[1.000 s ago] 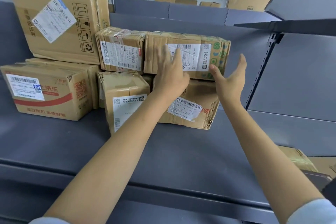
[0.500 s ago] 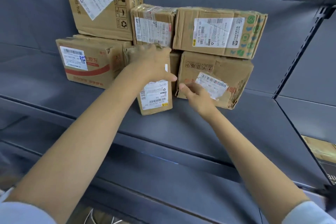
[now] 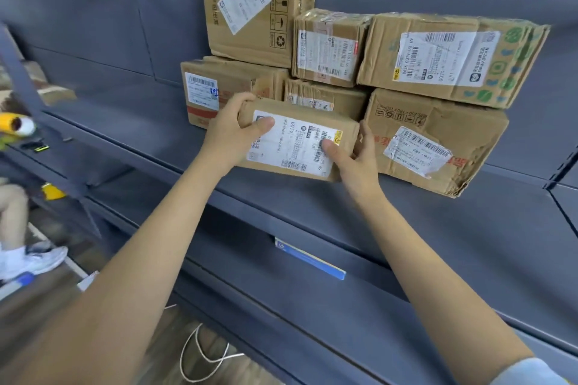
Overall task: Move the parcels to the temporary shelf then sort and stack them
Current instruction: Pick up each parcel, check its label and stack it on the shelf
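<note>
Both hands grasp a small labelled parcel (image 3: 297, 141) lying lengthwise left to right at the shelf (image 3: 406, 228) front, left hand (image 3: 233, 134) and right hand (image 3: 353, 156) gripping opposite ends.

Both bare forearms reach up from the lower corners of the frame toward its centre. The left hand (image 3: 230, 134) grips a small parcel (image 3: 297, 141) at its left end, thumb across the front, fingers curled over the top edge. The right hand (image 3: 352, 155) holds the right end — thumb pressed on the front, fingers behind.
</note>
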A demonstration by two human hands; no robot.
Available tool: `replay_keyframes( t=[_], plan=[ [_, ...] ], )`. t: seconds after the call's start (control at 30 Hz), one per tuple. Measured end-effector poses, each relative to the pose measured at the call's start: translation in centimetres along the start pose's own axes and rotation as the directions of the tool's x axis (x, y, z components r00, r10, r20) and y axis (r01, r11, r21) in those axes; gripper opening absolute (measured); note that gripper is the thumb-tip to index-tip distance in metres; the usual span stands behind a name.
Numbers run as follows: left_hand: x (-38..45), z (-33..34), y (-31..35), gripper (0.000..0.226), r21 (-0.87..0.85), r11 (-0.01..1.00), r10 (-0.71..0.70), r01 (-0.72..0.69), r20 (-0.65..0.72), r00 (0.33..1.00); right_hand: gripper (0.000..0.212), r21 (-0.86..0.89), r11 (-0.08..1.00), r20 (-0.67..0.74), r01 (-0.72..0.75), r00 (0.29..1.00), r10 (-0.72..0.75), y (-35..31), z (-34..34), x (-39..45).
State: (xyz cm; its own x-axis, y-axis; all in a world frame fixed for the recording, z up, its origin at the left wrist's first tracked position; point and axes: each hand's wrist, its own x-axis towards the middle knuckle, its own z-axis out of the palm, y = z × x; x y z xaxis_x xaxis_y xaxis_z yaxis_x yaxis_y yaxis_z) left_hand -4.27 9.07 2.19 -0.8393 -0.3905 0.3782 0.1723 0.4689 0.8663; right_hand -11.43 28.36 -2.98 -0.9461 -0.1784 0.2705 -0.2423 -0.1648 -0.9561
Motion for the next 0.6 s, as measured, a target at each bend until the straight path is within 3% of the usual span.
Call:
replay_keyframes(
  t=[0.13, 0.27, 0.33, 0.43, 0.6],
  plan=[
    [-0.5, 0.2, -3.1, 0.037, -0.05, 0.994, -0.098, 0.099, 0.013, 0.995, 0.06, -0.061, 0.998, 0.121, -0.007, 0.993, 0.014, 1.2, 0.4, -0.1],
    [-0.3, 0.5, -4.8, 0.064, -0.093, 0.984, -0.147, 0.15, 0.04, 0.988, 0.074, -0.105, 0.993, 0.13, 0.052, 0.991, -0.038, 1.3, 1.2, -0.3],
    [0.0, 0.5, -5.3, 0.058, -0.13, 0.977, -0.161, 0.168, 0.065, 0.985, 0.066, -0.111, 0.993, 0.111, 0.04, 0.993, -0.027, 1.1, 2.0, -0.5],
    [0.6, 0.2, -5.8, 0.054, -0.177, 0.969, -0.152, 0.173, 0.124, 0.98, 0.038, -0.101, 0.994, 0.065, 0.038, 0.997, -0.031, 1.0, 2.9, -0.5],
    [2.7, -1.5, -7.3, 0.06, -0.244, 0.955, -0.123, 0.171, 0.201, 0.972, 0.028, -0.12, 0.992, -0.067, 0.022, 0.997, -0.03, 1.0, 5.6, -0.6]
  ],
)
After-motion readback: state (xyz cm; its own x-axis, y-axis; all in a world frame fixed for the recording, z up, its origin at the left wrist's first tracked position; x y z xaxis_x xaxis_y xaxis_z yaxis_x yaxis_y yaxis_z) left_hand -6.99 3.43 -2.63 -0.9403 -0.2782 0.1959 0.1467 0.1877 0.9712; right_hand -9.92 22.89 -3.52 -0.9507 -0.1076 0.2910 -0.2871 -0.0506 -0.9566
